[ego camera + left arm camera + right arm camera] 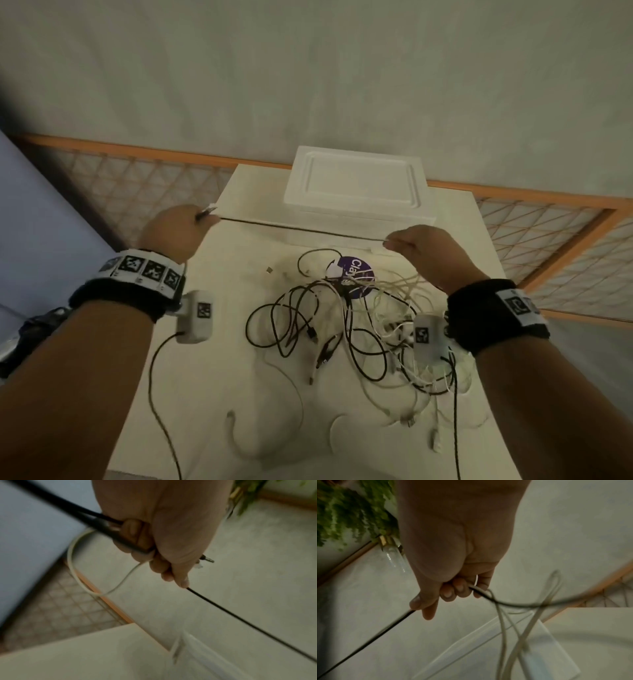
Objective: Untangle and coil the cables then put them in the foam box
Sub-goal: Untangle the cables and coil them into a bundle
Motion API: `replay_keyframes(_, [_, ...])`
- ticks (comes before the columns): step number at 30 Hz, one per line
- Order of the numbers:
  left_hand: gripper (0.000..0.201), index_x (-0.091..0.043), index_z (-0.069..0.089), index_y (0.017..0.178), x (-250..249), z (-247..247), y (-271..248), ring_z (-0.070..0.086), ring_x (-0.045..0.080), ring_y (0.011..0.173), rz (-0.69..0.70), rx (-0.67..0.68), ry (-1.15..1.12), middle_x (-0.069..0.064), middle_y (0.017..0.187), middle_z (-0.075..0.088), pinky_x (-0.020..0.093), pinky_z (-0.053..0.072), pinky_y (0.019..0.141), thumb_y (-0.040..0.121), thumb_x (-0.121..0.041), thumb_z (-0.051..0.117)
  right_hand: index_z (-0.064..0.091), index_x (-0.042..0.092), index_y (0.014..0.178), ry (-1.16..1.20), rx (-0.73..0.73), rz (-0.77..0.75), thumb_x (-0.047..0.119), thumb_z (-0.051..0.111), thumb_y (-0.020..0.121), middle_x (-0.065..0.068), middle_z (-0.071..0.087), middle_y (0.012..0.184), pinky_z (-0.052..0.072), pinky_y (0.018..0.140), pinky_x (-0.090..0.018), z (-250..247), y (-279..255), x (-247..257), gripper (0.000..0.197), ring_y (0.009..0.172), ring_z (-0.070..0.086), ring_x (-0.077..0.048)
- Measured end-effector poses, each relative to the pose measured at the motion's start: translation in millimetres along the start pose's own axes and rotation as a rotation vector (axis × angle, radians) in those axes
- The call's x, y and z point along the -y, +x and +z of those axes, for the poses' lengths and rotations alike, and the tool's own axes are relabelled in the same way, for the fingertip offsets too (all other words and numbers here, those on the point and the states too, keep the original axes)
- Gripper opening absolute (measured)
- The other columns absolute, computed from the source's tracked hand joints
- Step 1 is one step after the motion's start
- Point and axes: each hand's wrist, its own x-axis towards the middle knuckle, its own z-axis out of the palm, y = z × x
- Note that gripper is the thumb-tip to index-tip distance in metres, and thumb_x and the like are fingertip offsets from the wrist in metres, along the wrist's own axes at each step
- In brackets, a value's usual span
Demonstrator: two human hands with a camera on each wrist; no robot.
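Pale grey wall behind, w/ an orange-framed lattice screen (130, 178) at its foot; both hands are raised over a small white table (212, 359). Left hand (178, 230) is fisted around the thin black cable (301, 229), thumb and fingers clamped on it; a plug end pokes out past the knuckles, and a thin white cable loop (77, 573) hangs from the same fist. Right hand (426, 251) pinches the other stretch of that black cable betw. thumb and forefinger, remaining fingers curled round it plus a few pale whitish cable strands (400, 284) trailing down. Black cable runs taut, nearly straight, hand to hand. Just beyond that line, far side of both hands, sits the white rectangular foam box (356, 186) w/ lid on. Below and betw. the wrists lies the tangled pile of black and white cables (342, 329) on the table, partly covering a round purple sticker (352, 274). Green trailing plant (349, 511) shows in the right wrist view, up left of the hand.
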Motion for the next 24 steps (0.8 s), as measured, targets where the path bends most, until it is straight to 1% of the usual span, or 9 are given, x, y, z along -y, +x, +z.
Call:
replay_keyframes(3, [0.039, -0.004, 0.060, 0.085, 2.2, 13.2, 5.6, 0.055, 0.029, 0.071, -0.091, 0.036, 0.158, 0.021, 0.095, 0.066, 0.039, 0.041, 0.069, 0.101, -0.031, 0.036, 0.070, 0.018, 0.109, -0.032, 0.023, -0.001, 0.034, 0.052, 0.096, -0.004, 0.069, 0.110, 0.042, 0.091, -0.029, 20.4, 6.1, 9.1, 0.028, 0.105, 0.061, -0.021])
replay_keyframes(5, [0.032, -0.009, 0.058, 0.123, -32.3, 28.6, -3.9, 0.060, 0.033, 0.103, 0.062, -0.002, 0.109, 0.020, 0.132, 0.056, 0.043, 0.047, 0.087, 0.099, -0.015, 0.038, 0.069, 0.019, 0.110, -0.113, 0.109, -0.029, 0.034, 0.047, 0.098, -0.006, 0.067, 0.103, 0.045, 0.088, -0.032, 36.2, 13.3, 28.6, 0.029, 0.100, 0.061, -0.024])
replay_keyframes(7, [0.048, -0.018, 0.039, 0.145, -81.4, 45.6, -22.5, 0.044, 0.022, 0.133, 0.308, -0.003, -0.076, 0.008, 0.153, 0.034, 0.038, 0.036, 0.106, 0.098, -0.009, 0.040, 0.067, 0.018, 0.111, -0.217, 0.158, -0.094, 0.034, 0.042, 0.100, -0.006, 0.063, 0.097, 0.046, 0.083, -0.032, 48.3, 20.1, 53.5, 0.032, 0.095, 0.061, -0.024])
replay_keyframes(9, [0.043, -0.017, 0.042, 0.143, -123.9, 62.0, -41.5, 0.046, 0.018, 0.131, 0.424, 0.108, -0.296, 0.005, 0.146, 0.046, 0.031, 0.036, 0.106, 0.100, -0.013, 0.041, 0.067, 0.011, 0.102, -0.207, 0.115, -0.094, 0.031, 0.044, 0.098, -0.005, 0.056, 0.086, 0.045, 0.073, -0.033, 50.7, 25.0, 69.8, 0.031, 0.089, 0.060, -0.026])
replay_keyframes(11, [0.030, -0.012, 0.059, 0.121, -136.8, 77.0, -45.1, 0.061, 0.023, 0.104, 0.357, 0.232, -0.465, 0.005, 0.109, 0.066, 0.029, 0.044, 0.085, 0.103, -0.022, 0.038, 0.067, 0.010, 0.096, -0.143, 0.099, -0.083, 0.029, 0.049, 0.096, -0.005, 0.056, 0.085, 0.044, 0.072, -0.034, 45.3, 25.0, 65.2, 0.027, 0.087, 0.060, -0.025])
replay_keyframes(13, [0.029, -0.014, 0.063, 0.097, -120.4, 81.7, -36.3, 0.061, 0.024, 0.083, 0.273, 0.306, -0.448, 0.001, 0.087, 0.063, 0.032, 0.045, 0.072, 0.102, -0.030, 0.039, 0.071, 0.017, 0.100, -0.093, 0.114, -0.066, 0.033, 0.053, 0.094, -0.003, 0.064, 0.093, 0.046, 0.080, -0.032, 33.1, 17.4, 40.1, 0.024, 0.090, 0.060, -0.020])
replay_keyframes(18, [0.027, -0.012, 0.058, 0.094, -73.6, 91.0, -9.5, 0.052, 0.022, 0.078, 0.151, 0.194, -0.018, 0.009, 0.090, 0.063, 0.031, 0.039, 0.069, 0.101, -0.032, 0.040, 0.072, 0.027, 0.106, -0.104, 0.092, 0.078, 0.038, 0.053, 0.093, 0.000, 0.071, 0.103, 0.047, 0.082, -0.028, 32.4, -3.1, -13.4, 0.024, 0.097, 0.064, -0.019])
replay_keyframes(21, [0.020, -0.014, 0.055, 0.090, -104.3, 102.8, -23.0, 0.056, 0.024, 0.079, 0.264, 0.260, -0.026, 0.009, 0.090, 0.063, 0.030, 0.038, 0.066, 0.099, -0.026, 0.042, 0.066, 0.025, 0.112, -0.142, 0.024, 0.091, 0.033, 0.056, 0.091, -0.001, 0.066, 0.111, 0.048, 0.089, -0.036, 45.3, -4.0, 0.3, 0.025, 0.106, 0.060, -0.023])
replay_keyframes(24, [0.024, -0.008, 0.056, 0.091, -135.5, 105.8, -42.5, 0.058, 0.027, 0.080, 0.356, 0.232, -0.183, 0.010, 0.086, 0.063, 0.031, 0.037, 0.064, 0.100, -0.025, 0.042, 0.041, 0.021, 0.140, -0.035, 0.052, 0.015, 0.039, 0.066, 0.082, -0.001, 0.047, 0.139, 0.032, 0.109, -0.041, 56.4, -9.6, 22.7, 0.066, 0.130, 0.041, -0.021])
